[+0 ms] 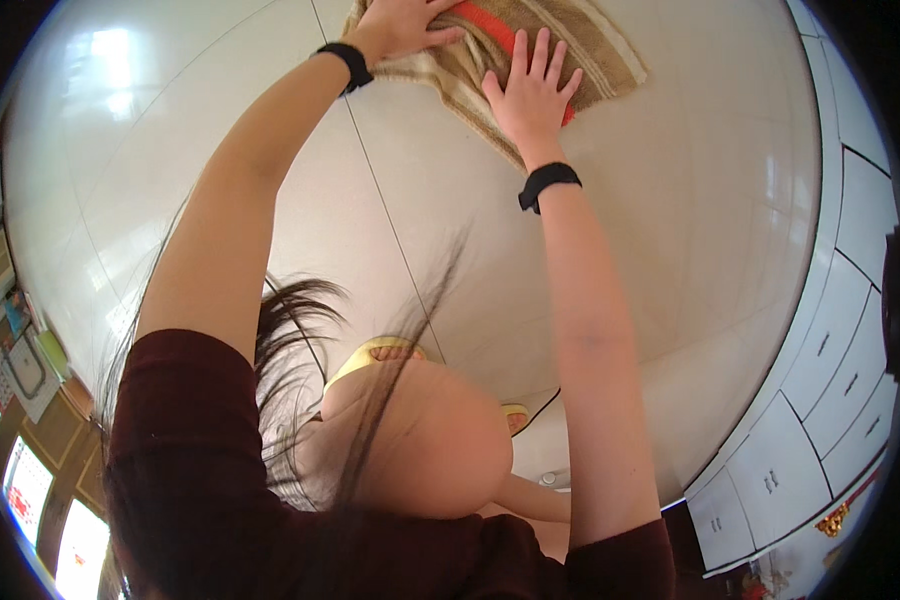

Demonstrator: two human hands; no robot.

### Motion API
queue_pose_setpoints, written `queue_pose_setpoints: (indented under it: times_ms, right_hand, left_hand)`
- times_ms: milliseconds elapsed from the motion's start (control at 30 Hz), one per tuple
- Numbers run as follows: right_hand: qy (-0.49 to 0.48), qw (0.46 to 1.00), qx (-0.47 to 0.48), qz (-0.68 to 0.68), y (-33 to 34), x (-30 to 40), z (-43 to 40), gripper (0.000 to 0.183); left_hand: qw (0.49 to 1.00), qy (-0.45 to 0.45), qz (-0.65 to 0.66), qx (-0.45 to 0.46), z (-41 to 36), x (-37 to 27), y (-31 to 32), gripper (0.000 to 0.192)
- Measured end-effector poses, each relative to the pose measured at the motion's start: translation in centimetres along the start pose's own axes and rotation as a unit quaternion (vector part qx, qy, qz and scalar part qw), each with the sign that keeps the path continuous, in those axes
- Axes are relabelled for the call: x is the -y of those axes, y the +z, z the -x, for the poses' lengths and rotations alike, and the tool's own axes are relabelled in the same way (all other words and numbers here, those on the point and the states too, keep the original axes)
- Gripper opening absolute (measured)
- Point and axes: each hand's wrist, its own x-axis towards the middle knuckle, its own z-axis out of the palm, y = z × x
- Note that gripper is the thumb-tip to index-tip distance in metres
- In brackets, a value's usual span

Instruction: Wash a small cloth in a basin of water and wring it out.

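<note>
A striped towel (592,45) in brown, beige and red lies crumpled on the glossy tiled floor (487,225), at the top of the view. My left hand (409,26) rests on the towel's left part, its upper fingers cut off by the picture's edge. Flat on the towel's right part, over the red stripe, lies my right hand (532,94) with its fingers spread. Each wrist wears a black band. Whether cloth is pinched under the left fingers is hard to see.
White cabinets with drawers (817,352) line the right side. Below me are my bent knee and feet in yellow slippers (352,364); a thin dark cable (546,412) runs near the right slipper. Loose hair crosses the view. Wooden furniture (56,442) stands at the far left.
</note>
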Motion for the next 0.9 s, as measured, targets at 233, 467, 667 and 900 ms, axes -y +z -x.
queue_pose_setpoints:
  times_ms: [233, 467, 667, 900]
  right_hand:
    - [-0.096, 0.986, 0.105, -0.092, -1.2, 3.7, 19.0, 0.081]
    - [-0.058, 0.966, 0.227, -0.106, -4.5, 7.9, 42.2, 0.076]
    - [-0.051, 0.979, 0.188, -0.059, -5.0, 7.3, 47.2, 0.074]
    - [-0.060, 0.970, 0.214, -0.098, -4.8, 6.2, 35.7, 0.078]
  left_hand:
    - [0.988, -0.050, -0.063, 0.131, 15.2, -11.6, 6.7, 0.090]
    - [0.936, 0.162, 0.050, 0.309, 29.2, -23.9, 5.0, 0.094]
    - [0.908, 0.292, 0.033, 0.298, 29.1, -25.9, 4.4, 0.098]
    - [0.923, 0.236, 0.109, 0.284, 21.7, -19.5, 4.7, 0.100]
